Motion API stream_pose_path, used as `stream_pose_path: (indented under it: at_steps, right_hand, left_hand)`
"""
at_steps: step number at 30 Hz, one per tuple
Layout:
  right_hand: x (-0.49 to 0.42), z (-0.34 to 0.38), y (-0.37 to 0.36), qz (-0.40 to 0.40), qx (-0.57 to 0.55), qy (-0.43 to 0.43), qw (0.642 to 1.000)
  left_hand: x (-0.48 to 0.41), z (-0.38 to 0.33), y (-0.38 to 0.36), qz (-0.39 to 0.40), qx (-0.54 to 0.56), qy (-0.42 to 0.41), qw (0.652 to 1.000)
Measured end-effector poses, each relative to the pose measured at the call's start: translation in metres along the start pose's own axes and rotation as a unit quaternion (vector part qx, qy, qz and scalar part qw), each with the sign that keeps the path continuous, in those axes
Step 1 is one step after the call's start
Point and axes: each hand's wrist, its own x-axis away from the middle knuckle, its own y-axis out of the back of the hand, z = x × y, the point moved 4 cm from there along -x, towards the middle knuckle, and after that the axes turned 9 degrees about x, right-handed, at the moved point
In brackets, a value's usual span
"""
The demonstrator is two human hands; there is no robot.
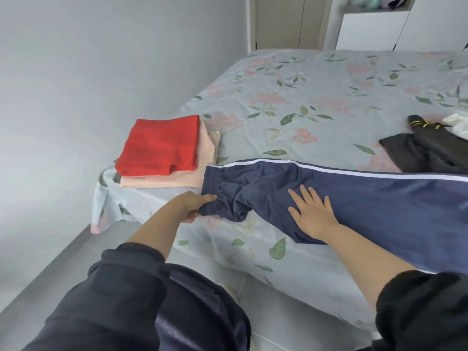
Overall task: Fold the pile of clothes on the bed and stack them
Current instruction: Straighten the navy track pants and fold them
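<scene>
Navy track trousers (367,198) with white side stripes lie stretched across the bed (291,97), waistband to the left. My left hand (195,206) pinches the near corner of the elastic waistband. My right hand (312,214) rests flat on the trousers, fingers spread. At the bed's left corner sits a stack: a folded red garment (162,145) on top of a folded peach garment (182,178). Unfolded dark clothes with yellow trim (430,150) lie at the right edge, next to a white piece (458,122).
The bed has a pale floral sheet and its left side runs along a grey wall (101,72). A grey floor strip (50,269) lies between wall and bed. A door and white cabinets (367,29) stand beyond the far end.
</scene>
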Motion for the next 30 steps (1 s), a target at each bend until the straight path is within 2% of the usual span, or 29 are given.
stream_pose_path:
  at_steps: [3,6,7,9,11,15,17,18,19,21,24,26,28,30]
  right_hand:
    - [0.001,0.000,0.001,-0.002,-0.006,-0.001,1.000]
    - [0.002,-0.001,0.002,-0.004,-0.014,0.001,1.000]
    - [0.002,-0.002,0.002,-0.006,-0.015,0.000,1.000]
    - [0.004,-0.003,0.000,-0.014,-0.007,-0.006,1.000]
    - [0.007,-0.005,-0.002,-0.019,0.003,-0.014,1.000]
    - [0.006,-0.006,0.000,0.007,-0.021,-0.005,1.000]
    - [0.003,-0.011,0.006,0.033,-0.097,-0.006,0.995]
    - [0.003,-0.016,0.011,0.043,-0.172,-0.016,0.984]
    - [0.005,-0.023,0.017,0.048,-0.270,-0.036,0.961]
    - [0.010,-0.038,0.025,0.037,-0.455,-0.071,0.887]
    - [0.019,-0.058,0.030,0.019,-0.575,-0.096,0.812]
    - [0.023,-0.074,0.029,0.014,-0.658,-0.127,0.742]
    - [0.030,-0.095,0.026,-0.006,-0.730,-0.164,0.663]
    - [0.040,-0.112,0.024,-0.020,-0.778,-0.188,0.599]
  left_hand:
    - [0.006,-0.008,0.000,0.044,0.082,-0.011,0.996]
    - [0.000,-0.024,0.026,-0.014,0.265,-0.074,0.961]
    - [-0.003,-0.025,0.034,-0.047,0.283,-0.093,0.953]
    - [-0.010,-0.023,0.044,-0.123,0.193,-0.132,0.965]
    - [-0.011,-0.019,0.040,-0.162,0.129,-0.135,0.969]
    - [-0.008,-0.016,0.028,-0.139,0.195,-0.111,0.964]
    - [0.001,-0.030,0.026,-0.164,0.203,-0.156,0.953]
    - [0.010,-0.042,0.023,-0.187,0.180,-0.189,0.947]
    - [0.022,-0.055,0.018,-0.208,0.146,-0.224,0.941]
    - [0.049,-0.086,-0.004,-0.228,0.084,-0.303,0.922]
    - [0.084,-0.126,-0.056,-0.209,-0.010,-0.394,0.895]
    - [0.105,-0.145,-0.097,-0.174,-0.056,-0.460,0.869]
    - [0.121,-0.153,-0.141,-0.066,-0.080,-0.518,0.849]
    - [0.128,-0.148,-0.179,0.133,-0.079,-0.499,0.853]
